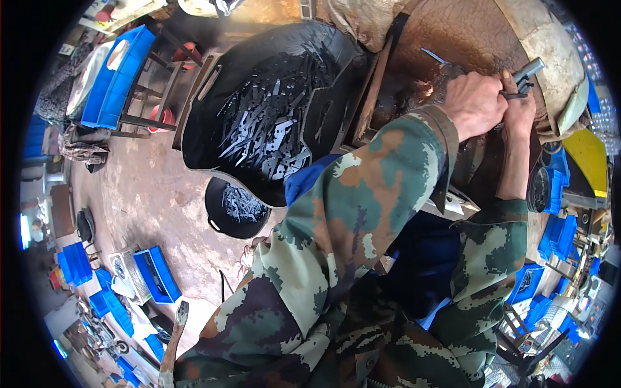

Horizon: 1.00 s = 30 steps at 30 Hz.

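My left hand (475, 105) is closed in a fist at the upper right, with what it grips hidden under the fingers. Pressed close beside it, my right hand (519, 116) is wrapped round a tool with a grey metal tube end (533, 66) and dark lever-like parts. Small orange sparks (425, 89) glow just left of my left hand, against a brown, wet-looking work pit (453, 32). A thin bluish metal strip (433, 56) lies above them.
Left of the pit, a large black tub (200, 139) holds many dark and shiny metal blade pieces. A smaller black bucket (223, 226) with metal pieces stands below it. Blue bins (116, 77) sit on a stand at the far left; a wooden-handled tool (173, 343) is at lower left.
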Each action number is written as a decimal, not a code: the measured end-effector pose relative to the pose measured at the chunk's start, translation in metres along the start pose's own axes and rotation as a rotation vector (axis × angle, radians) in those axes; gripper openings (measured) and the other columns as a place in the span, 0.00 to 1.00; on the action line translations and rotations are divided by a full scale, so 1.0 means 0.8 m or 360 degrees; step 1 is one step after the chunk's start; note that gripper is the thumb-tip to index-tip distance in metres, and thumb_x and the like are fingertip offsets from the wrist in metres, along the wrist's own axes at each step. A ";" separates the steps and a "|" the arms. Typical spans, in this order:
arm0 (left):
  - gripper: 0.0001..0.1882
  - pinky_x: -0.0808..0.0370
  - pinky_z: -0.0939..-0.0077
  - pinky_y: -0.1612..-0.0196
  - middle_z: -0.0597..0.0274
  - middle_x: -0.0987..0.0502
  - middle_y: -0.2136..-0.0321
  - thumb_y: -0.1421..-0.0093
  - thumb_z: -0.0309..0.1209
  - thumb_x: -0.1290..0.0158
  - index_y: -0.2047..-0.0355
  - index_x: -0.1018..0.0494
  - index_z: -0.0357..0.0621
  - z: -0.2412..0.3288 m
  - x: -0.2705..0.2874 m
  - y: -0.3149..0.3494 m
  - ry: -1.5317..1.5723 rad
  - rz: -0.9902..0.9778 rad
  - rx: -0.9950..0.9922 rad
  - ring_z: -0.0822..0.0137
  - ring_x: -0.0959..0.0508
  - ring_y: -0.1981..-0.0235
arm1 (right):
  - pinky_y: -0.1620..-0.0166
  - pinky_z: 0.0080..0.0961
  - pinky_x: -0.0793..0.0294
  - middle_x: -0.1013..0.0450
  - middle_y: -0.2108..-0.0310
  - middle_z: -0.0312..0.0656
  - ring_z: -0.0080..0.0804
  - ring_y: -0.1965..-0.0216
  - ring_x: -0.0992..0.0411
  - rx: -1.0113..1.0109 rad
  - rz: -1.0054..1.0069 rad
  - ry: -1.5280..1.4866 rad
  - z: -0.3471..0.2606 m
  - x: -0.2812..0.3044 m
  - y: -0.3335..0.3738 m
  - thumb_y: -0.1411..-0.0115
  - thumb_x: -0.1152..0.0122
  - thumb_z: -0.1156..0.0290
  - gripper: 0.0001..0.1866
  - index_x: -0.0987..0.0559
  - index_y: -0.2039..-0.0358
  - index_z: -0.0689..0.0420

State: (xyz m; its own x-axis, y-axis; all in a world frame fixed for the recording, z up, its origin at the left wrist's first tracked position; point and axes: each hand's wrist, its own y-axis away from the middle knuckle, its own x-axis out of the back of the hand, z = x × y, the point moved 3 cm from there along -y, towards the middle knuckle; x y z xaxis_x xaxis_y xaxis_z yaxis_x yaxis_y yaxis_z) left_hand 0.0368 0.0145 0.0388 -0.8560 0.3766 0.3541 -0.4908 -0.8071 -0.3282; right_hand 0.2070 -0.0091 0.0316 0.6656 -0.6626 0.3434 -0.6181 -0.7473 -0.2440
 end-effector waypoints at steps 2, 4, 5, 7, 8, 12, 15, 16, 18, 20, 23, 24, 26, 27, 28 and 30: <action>0.14 0.23 0.48 0.59 0.39 0.21 0.74 0.45 0.35 0.48 0.66 0.21 0.39 -0.017 0.018 0.007 -0.0065 0.0007 0.0057 0.39 0.20 0.67 | 0.61 0.23 0.26 0.23 0.66 0.35 0.21 0.66 0.27 -0.0062 -0.0008 -0.0181 -0.003 -0.037 0.016 0.39 0.33 0.58 0.18 0.21 0.56 0.59; 0.14 0.24 0.48 0.59 0.40 0.21 0.74 0.45 0.36 0.48 0.66 0.20 0.40 -0.008 0.015 0.005 -0.0033 0.0035 0.0039 0.39 0.21 0.67 | 0.61 0.22 0.27 0.23 0.66 0.35 0.21 0.66 0.28 -0.0093 0.0008 -0.0096 -0.004 -0.021 0.010 0.39 0.33 0.59 0.18 0.21 0.56 0.59; 0.13 0.24 0.49 0.59 0.41 0.21 0.73 0.45 0.37 0.48 0.66 0.20 0.42 -0.006 0.013 0.002 -0.0041 0.0031 0.0037 0.40 0.20 0.67 | 0.75 0.19 0.31 0.20 0.67 0.37 0.17 0.76 0.30 -0.0056 0.0029 -0.0115 -0.005 -0.017 0.007 0.38 0.34 0.62 0.18 0.24 0.54 0.60; 0.13 0.24 0.50 0.59 0.42 0.20 0.72 0.44 0.37 0.49 0.66 0.20 0.42 -0.003 0.016 0.002 -0.0040 0.0023 0.0041 0.40 0.20 0.66 | 0.78 0.19 0.30 0.20 0.67 0.38 0.19 0.78 0.29 -0.0047 0.0025 -0.0109 -0.004 -0.016 0.005 0.37 0.36 0.63 0.18 0.25 0.53 0.61; 0.13 0.24 0.50 0.58 0.43 0.20 0.72 0.44 0.37 0.49 0.66 0.20 0.43 -0.003 0.018 0.002 -0.0042 0.0015 0.0057 0.40 0.20 0.66 | 0.79 0.20 0.30 0.20 0.67 0.38 0.20 0.78 0.29 -0.0034 0.0020 -0.0102 -0.005 -0.017 0.004 0.37 0.36 0.63 0.18 0.25 0.53 0.61; 0.13 0.23 0.52 0.59 0.44 0.20 0.73 0.44 0.37 0.49 0.65 0.20 0.44 0.006 0.026 0.003 -0.0009 0.0017 0.0039 0.41 0.20 0.66 | 0.80 0.20 0.29 0.20 0.67 0.39 0.21 0.79 0.28 -0.0043 0.0061 -0.0006 -0.009 -0.015 0.003 0.36 0.37 0.63 0.16 0.25 0.54 0.61; 0.14 0.24 0.53 0.60 0.44 0.20 0.73 0.44 0.38 0.48 0.65 0.20 0.44 0.005 0.034 0.009 0.0011 0.0046 0.0079 0.42 0.20 0.66 | 0.82 0.20 0.29 0.21 0.69 0.39 0.22 0.80 0.28 -0.0104 0.0056 0.0049 -0.016 -0.021 0.014 0.36 0.38 0.65 0.13 0.24 0.58 0.60; 0.14 0.24 0.53 0.60 0.44 0.20 0.73 0.44 0.38 0.48 0.65 0.20 0.44 0.005 0.036 0.008 0.0027 0.0046 0.0101 0.42 0.20 0.66 | 0.82 0.21 0.29 0.21 0.69 0.38 0.22 0.81 0.29 -0.0131 0.0037 0.0042 -0.011 -0.017 0.013 0.36 0.38 0.66 0.11 0.23 0.61 0.60; 0.14 0.24 0.54 0.61 0.44 0.21 0.73 0.44 0.38 0.47 0.63 0.20 0.44 0.003 0.037 0.006 0.0015 0.0028 0.0089 0.43 0.20 0.67 | 0.82 0.21 0.30 0.22 0.71 0.37 0.20 0.81 0.31 -0.0130 0.0024 -0.0011 0.002 -0.006 0.018 0.36 0.39 0.65 0.10 0.23 0.62 0.60; 0.14 0.24 0.56 0.61 0.43 0.20 0.72 0.44 0.37 0.46 0.61 0.21 0.43 -0.007 0.050 0.006 0.0000 0.0107 0.0072 0.44 0.20 0.67 | 0.81 0.20 0.30 0.23 0.72 0.35 0.18 0.82 0.34 -0.0165 0.0003 -0.0033 -0.030 -0.007 0.051 0.37 0.37 0.65 0.11 0.22 0.60 0.59; 0.15 0.23 0.63 0.60 0.43 0.20 0.70 0.45 0.32 0.45 0.59 0.22 0.38 -0.021 0.052 0.003 0.0073 0.0147 0.0068 0.51 0.18 0.65 | 0.79 0.20 0.30 0.24 0.71 0.34 0.15 0.82 0.38 -0.0322 -0.0303 -0.0324 -0.032 0.015 0.091 0.41 0.32 0.67 0.14 0.22 0.57 0.58; 0.15 0.23 0.64 0.59 0.43 0.20 0.70 0.45 0.32 0.45 0.59 0.22 0.37 -0.027 0.049 0.001 0.0081 0.0197 0.0046 0.52 0.18 0.65 | 0.79 0.19 0.31 0.24 0.71 0.34 0.15 0.81 0.36 -0.0356 -0.0381 -0.0387 -0.035 0.024 0.106 0.43 0.30 0.68 0.14 0.21 0.58 0.57; 0.14 0.24 0.63 0.62 0.43 0.21 0.70 0.43 0.33 0.44 0.61 0.22 0.36 -0.029 0.044 0.000 0.0048 0.0117 -0.0042 0.52 0.18 0.66 | 0.79 0.17 0.31 0.23 0.68 0.37 0.16 0.80 0.33 -0.0343 -0.0511 -0.0297 -0.043 0.041 0.135 0.44 0.30 0.71 0.13 0.20 0.59 0.58; 0.13 0.25 0.63 0.63 0.44 0.21 0.72 0.42 0.34 0.44 0.62 0.22 0.36 -0.032 0.044 0.001 -0.0009 0.0083 -0.0089 0.53 0.19 0.69 | 0.79 0.16 0.30 0.22 0.67 0.37 0.16 0.79 0.31 -0.0342 -0.0651 -0.0223 -0.048 0.048 0.153 0.45 0.31 0.73 0.12 0.20 0.60 0.58; 0.13 0.26 0.63 0.65 0.45 0.22 0.74 0.41 0.35 0.44 0.63 0.21 0.36 -0.035 0.045 0.000 -0.0061 0.0047 -0.0137 0.55 0.20 0.72 | 0.79 0.15 0.30 0.22 0.65 0.38 0.17 0.78 0.30 -0.0345 -0.0789 -0.0147 -0.051 0.052 0.168 0.45 0.31 0.75 0.12 0.20 0.60 0.58; 0.14 0.28 0.66 0.68 0.50 0.23 0.78 0.39 0.38 0.44 0.65 0.21 0.37 -0.035 0.041 -0.001 -0.0079 -0.0094 -0.0145 0.62 0.24 0.76 | 0.79 0.14 0.29 0.23 0.56 0.39 0.19 0.72 0.25 -0.0230 -0.0904 -0.0316 -0.043 0.056 0.195 0.48 0.31 0.79 0.14 0.20 0.60 0.60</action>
State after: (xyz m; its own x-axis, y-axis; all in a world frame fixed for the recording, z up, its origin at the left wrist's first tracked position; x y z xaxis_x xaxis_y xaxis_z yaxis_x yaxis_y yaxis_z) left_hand 0.0044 0.0401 0.0258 -0.8170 0.3975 0.4177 -0.5550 -0.7385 -0.3828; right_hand 0.1262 -0.1535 0.0399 0.9639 -0.1702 0.2049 -0.1855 -0.9809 0.0578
